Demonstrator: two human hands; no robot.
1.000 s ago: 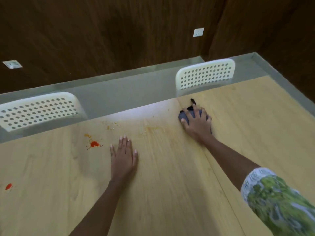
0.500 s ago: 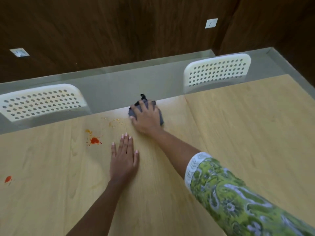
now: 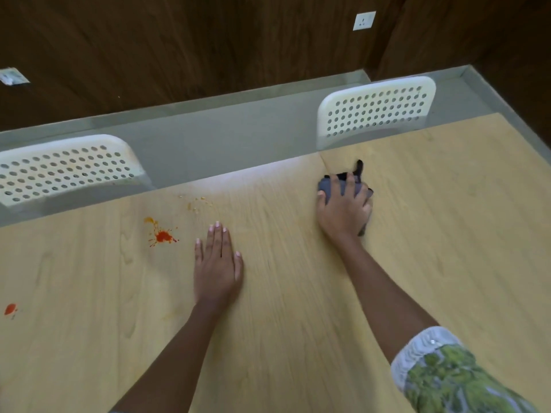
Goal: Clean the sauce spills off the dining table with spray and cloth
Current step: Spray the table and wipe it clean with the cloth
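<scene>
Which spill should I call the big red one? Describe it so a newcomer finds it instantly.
Start at the left white chair behind the table. Come forward onto the wood, just left of the flat left hand. The big red splat has an orange tail, unlike the faint yellow specks behind it or the small red dot far left.

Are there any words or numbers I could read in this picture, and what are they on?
No, there is nothing to read here.
The white wall socket shows only holes, no words.
The small pale plate on the wall at the left is too blurred to tell.
The patterned sleeve has only green and white shapes.
The cloth and the table carry no label.
</scene>
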